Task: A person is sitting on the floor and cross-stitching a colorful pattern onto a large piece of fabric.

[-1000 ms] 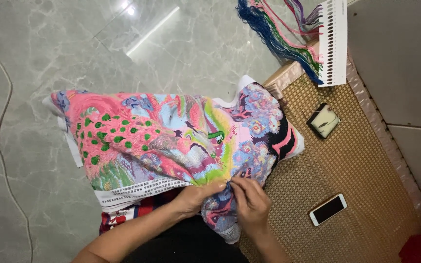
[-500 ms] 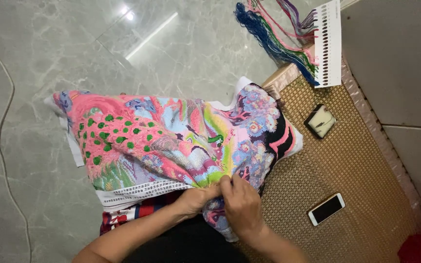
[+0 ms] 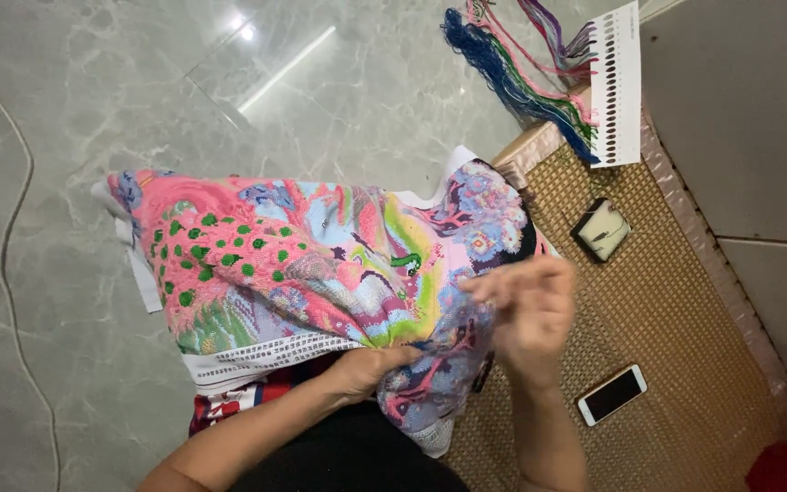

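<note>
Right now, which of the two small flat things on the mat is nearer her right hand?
The phone, dark-screened, lies just beside the right hand; the square case sits farther up the mat.

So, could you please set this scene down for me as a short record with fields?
left hand: grips the lower edge of the embroidered cloth
right hand: raised just above the cloth's right part, fingers pinched together; anything held is too small to tell
cloth: bright pink, green and blue stitching, spread over the lap and the floor
mat: woven, at the right
on the mat: phone, small square box
at top: thread card with coloured threads
</note>
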